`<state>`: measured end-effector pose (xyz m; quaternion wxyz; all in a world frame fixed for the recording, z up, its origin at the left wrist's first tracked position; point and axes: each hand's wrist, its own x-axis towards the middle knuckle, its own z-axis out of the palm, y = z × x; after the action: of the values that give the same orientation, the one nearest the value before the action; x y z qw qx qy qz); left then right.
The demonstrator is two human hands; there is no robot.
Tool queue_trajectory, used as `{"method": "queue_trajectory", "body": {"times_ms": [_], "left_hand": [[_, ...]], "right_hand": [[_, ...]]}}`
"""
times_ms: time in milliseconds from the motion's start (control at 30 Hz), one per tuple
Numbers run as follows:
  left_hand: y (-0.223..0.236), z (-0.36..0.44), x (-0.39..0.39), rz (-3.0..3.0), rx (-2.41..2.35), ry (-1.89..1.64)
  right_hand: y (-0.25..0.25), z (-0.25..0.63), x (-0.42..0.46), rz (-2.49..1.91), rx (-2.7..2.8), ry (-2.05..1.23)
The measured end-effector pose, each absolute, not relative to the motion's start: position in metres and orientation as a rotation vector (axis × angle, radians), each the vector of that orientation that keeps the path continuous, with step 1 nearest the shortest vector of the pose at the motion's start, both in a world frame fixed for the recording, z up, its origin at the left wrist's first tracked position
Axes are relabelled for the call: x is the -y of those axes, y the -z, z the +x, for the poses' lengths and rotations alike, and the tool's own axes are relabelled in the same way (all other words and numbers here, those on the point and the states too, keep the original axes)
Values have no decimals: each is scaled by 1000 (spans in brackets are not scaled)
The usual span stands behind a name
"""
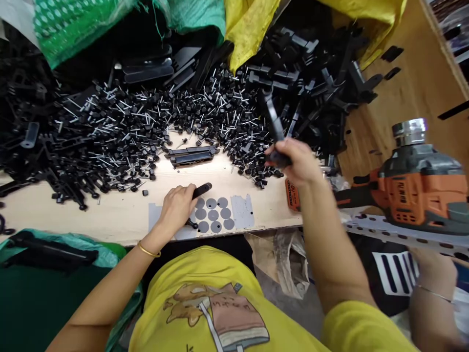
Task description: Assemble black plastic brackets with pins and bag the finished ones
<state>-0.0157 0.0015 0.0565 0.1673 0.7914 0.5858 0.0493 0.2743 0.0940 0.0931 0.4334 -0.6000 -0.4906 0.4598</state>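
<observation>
My left hand (176,208) is closed around a small black plastic part (202,190) near the front edge of the workbench; one rounded end sticks out past the fingers. Beside it on the wood lie several grey round discs (213,215). My right hand (298,159) grips a long black plastic arm (273,115), slightly blurred, raised over the right side of the pile. Beyond the hands, black-headed pins with metal shanks (139,122) are heaped across the bench. Two dark, narrow assembled pieces (192,155) lie side by side between the hands and this heap.
An orange and grey power tool (421,183) rests at the right. Black plastic parts (308,73) pile up under a yellow bag (249,29) and a green sack (80,29). A green-lined container (47,293) stands lower left. Another person's forearm (432,303) shows at lower right.
</observation>
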Motion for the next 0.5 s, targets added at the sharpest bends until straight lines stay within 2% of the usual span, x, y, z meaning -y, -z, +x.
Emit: {"method": "queue_trajectory", "body": {"times_ms": [67, 133, 333, 500], "left_hand": [[-59, -14, 3, 2083, -1662, -204], [-60, -8, 9, 1906, -1612, -301], [-56, 6, 33, 1447, -1509, -503], [-63, 7, 40, 1479, -1493, -523]], "right_hand": [[-73, 238, -49, -1362, 861, -1592], [-58, 197, -17, -1264, 585, -1784], [-55, 130, -1, -1294, 450, -1580], [-67, 134, -9, -1196, 535, -1711]]}}
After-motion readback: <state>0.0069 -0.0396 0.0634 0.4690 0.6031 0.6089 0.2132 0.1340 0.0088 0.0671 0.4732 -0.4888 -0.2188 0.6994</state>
